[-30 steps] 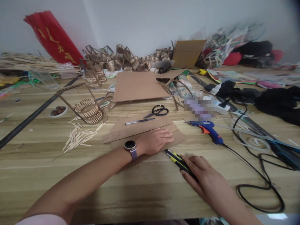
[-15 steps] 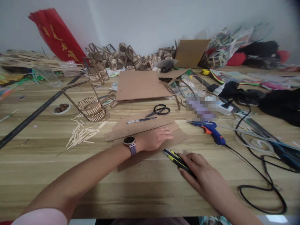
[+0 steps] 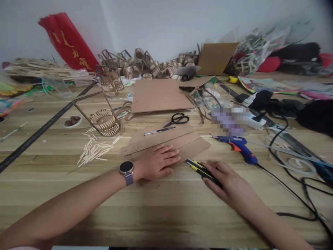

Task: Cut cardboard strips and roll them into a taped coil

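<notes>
My left hand [image 3: 158, 161] lies flat with spread fingers on a piece of brown cardboard [image 3: 194, 144], covering part of its near side. In my right hand [image 3: 226, 180] is a black and yellow utility knife [image 3: 201, 170], its tip pointing left at the cardboard's near edge. Whether the tip touches the cardboard I cannot tell. A pen [image 3: 160, 131] rests on the far part of the cardboard. Black-handled scissors [image 3: 178, 119] lie just beyond it.
A small stick basket [image 3: 105, 122], loose short sticks [image 3: 95, 151] and a bowl of brown balls [image 3: 73, 121] are on the left. A blue glue gun [image 3: 240, 147] with a black cord lies right. Behind are a larger cardboard sheet [image 3: 161, 95] and several more small baskets [image 3: 145, 64].
My left hand has slid left and nearer to me over the cardboard, its fingers now more spread. The knife stays in my right hand. The whole view has shifted slightly.
</notes>
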`<action>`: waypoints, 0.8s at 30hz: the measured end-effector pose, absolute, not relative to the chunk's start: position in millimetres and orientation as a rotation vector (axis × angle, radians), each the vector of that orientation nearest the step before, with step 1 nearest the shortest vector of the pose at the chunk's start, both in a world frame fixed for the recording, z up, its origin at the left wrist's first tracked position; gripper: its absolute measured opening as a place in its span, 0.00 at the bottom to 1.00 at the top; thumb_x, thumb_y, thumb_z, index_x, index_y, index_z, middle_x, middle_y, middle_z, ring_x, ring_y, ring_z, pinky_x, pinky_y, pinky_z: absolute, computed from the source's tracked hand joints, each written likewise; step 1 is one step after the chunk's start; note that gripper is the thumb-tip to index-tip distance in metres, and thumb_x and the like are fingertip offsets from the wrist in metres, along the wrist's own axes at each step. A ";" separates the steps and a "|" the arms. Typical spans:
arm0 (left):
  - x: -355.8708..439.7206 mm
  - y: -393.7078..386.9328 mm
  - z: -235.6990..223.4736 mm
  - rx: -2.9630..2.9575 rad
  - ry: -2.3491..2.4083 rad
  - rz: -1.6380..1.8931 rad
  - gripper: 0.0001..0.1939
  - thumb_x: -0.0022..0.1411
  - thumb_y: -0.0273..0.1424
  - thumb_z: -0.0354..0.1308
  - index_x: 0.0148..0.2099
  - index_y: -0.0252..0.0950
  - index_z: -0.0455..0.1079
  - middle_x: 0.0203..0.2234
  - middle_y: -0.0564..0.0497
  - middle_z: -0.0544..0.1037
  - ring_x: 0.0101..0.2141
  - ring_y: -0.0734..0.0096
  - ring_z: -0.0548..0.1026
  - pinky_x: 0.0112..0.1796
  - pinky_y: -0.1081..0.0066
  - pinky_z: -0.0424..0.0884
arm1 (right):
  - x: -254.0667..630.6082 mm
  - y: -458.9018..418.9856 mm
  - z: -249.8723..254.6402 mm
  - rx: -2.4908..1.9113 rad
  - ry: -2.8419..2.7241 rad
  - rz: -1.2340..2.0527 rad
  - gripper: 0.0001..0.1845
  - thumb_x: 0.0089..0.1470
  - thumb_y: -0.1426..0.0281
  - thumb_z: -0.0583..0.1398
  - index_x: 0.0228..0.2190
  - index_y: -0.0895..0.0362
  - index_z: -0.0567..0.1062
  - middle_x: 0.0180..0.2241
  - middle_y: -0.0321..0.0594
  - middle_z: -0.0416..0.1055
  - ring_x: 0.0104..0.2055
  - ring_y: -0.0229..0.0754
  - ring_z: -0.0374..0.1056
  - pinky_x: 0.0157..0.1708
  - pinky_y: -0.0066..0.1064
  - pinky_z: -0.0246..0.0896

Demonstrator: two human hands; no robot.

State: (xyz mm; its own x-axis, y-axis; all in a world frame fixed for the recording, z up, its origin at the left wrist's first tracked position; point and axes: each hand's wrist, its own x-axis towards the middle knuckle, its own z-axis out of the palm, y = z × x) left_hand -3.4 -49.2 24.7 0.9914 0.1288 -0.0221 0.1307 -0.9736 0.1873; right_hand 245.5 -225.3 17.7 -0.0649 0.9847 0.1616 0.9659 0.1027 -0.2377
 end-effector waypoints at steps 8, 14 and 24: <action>-4.1 -51.4 21.7 2.914 0.241 0.102 0.25 0.74 0.39 0.37 0.67 0.39 0.57 0.66 0.52 0.59 0.67 0.60 0.51 0.64 0.57 0.45 | 241.6 -233.5 15.3 -1.874 -2.094 0.107 0.21 0.62 0.62 0.53 0.52 0.55 0.73 0.41 0.47 0.73 0.43 0.48 0.73 0.41 0.37 0.73; -3.3 -50.9 20.9 2.915 0.239 0.130 0.25 0.74 0.39 0.36 0.67 0.40 0.57 0.66 0.52 0.60 0.67 0.61 0.51 0.64 0.58 0.46 | 236.2 -231.2 15.3 -1.876 -2.113 0.106 0.20 0.61 0.63 0.54 0.52 0.56 0.73 0.40 0.47 0.73 0.42 0.48 0.73 0.40 0.38 0.74; -2.5 -51.6 26.3 2.824 0.285 0.116 0.25 0.74 0.39 0.36 0.66 0.40 0.59 0.66 0.54 0.60 0.67 0.63 0.52 0.65 0.58 0.45 | 216.7 -233.0 18.2 -1.823 -2.120 0.097 0.18 0.61 0.66 0.55 0.51 0.56 0.72 0.40 0.46 0.72 0.41 0.47 0.73 0.37 0.37 0.75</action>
State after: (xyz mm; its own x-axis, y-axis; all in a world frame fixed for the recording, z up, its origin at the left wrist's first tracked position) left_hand -2.5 -51.6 26.3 0.9770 0.2073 0.0498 0.1831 -0.9354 0.3024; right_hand 216.7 -233.0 18.2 -0.1173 0.9703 0.2118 0.9469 0.1735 -0.2706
